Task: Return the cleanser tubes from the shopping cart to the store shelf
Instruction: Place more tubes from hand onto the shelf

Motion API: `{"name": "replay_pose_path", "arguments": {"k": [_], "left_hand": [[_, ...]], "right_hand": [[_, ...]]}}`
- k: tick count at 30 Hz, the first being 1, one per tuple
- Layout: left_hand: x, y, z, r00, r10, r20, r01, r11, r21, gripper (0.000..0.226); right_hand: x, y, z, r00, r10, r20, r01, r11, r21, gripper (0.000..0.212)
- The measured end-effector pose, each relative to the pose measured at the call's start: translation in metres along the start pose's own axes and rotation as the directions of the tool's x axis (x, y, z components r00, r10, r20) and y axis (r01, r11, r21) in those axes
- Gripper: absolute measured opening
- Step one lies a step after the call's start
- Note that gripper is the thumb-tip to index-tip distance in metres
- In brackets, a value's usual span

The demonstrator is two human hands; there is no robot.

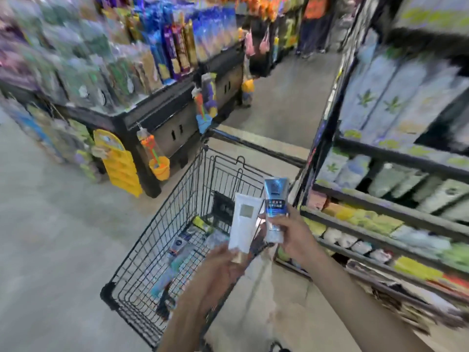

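You hold one tube in each hand above the cart (162, 240).
Your left hand (223, 265) pinches the white tube (245, 222) by its gold cap; your right hand (291, 237) grips the blue tube (276, 207) upright, just beside it. More tubes lie in the cart; the shelf (380, 207) stands right of it.

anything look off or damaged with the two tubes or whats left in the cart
Nothing stands out. The left hand holds the white tube by its gold cap end, and the right hand grips the blue tube; both look intact. The tubes left in the shopping cart lie loosely jumbled, too blurred to judge closely.
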State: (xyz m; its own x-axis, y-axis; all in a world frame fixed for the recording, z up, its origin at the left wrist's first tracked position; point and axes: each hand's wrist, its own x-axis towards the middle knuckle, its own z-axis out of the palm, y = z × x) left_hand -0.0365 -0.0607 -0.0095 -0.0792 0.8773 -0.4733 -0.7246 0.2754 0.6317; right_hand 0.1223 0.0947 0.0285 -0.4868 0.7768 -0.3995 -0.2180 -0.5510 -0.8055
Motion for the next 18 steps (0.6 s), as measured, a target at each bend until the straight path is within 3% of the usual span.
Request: {"name": "replay_pose_path", "arguments": {"k": [4,8,11,18], "left_hand": [[-0.001,-0.007,0.057,0.993,-0.038,0.11,0.029,0.996,0.086,0.053],[0.007,-0.021,0.112,0.977,-0.066,0.204,-0.011,0.934,0.357,0.061],[0.016,-0.035,0.149,0.941,-0.139,0.308,0.029,0.941,0.337,0.081],[0.019,-0.091,0.257,0.882,-0.148,0.447,-0.055,0.911,0.409,0.075]], "right_hand": [[-0.04,-0.032,-0.038,0.994,-0.083,-0.066,0.084,0.996,0.013,0.055],[-0.079,-0.058,-0.084,0.978,-0.177,-0.115,0.178,0.984,0.001,0.06],[-0.114,-0.076,-0.12,0.96,-0.24,-0.143,0.247,0.968,0.036,0.066],[-0.191,-0.114,-0.2,0.915,-0.342,-0.215,0.351,0.936,0.004,0.069]]}}
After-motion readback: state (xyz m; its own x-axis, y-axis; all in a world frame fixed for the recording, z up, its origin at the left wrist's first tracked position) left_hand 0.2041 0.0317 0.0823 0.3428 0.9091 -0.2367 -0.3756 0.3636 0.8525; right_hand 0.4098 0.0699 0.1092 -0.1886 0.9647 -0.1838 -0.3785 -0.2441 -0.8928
